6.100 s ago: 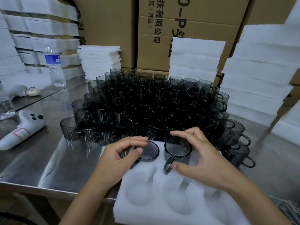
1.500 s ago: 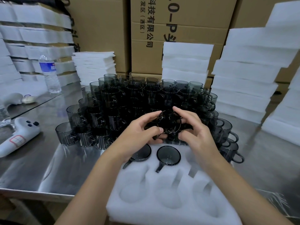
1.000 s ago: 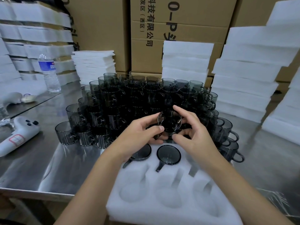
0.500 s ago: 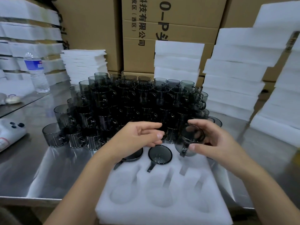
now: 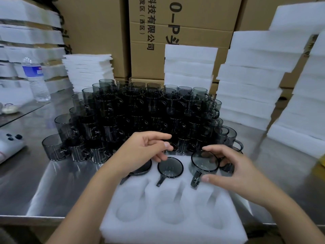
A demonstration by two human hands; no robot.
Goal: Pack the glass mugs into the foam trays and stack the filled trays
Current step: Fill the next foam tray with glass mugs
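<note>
A white foam tray (image 5: 172, 208) lies at the table's front edge, with round pockets in two rows. Two smoky glass mugs sit in its far row: one (image 5: 143, 167) partly hidden under my left hand, one (image 5: 170, 167) in the middle. My right hand (image 5: 228, 169) grips a third mug (image 5: 204, 162) by its rim and handle, at the far right pocket. My left hand (image 5: 142, 152) hovers above the far left pocket, fingers loosely curled, holding nothing. The three near pockets hold nothing. A big stacked pile of mugs (image 5: 140, 117) stands behind the tray.
Stacks of white foam trays (image 5: 253, 81) rise at right and behind the pile (image 5: 190, 66). Thin foam sheets (image 5: 88, 69) and cardboard boxes (image 5: 175, 29) stand at the back. A water bottle (image 5: 35, 80) and a white handheld device (image 5: 8, 147) are at left on the steel table (image 5: 52, 182).
Both hands lifted one mug from the pile. My right hand carried it right and down to the far right pocket; my left hand let go and stayed over the left mug.
</note>
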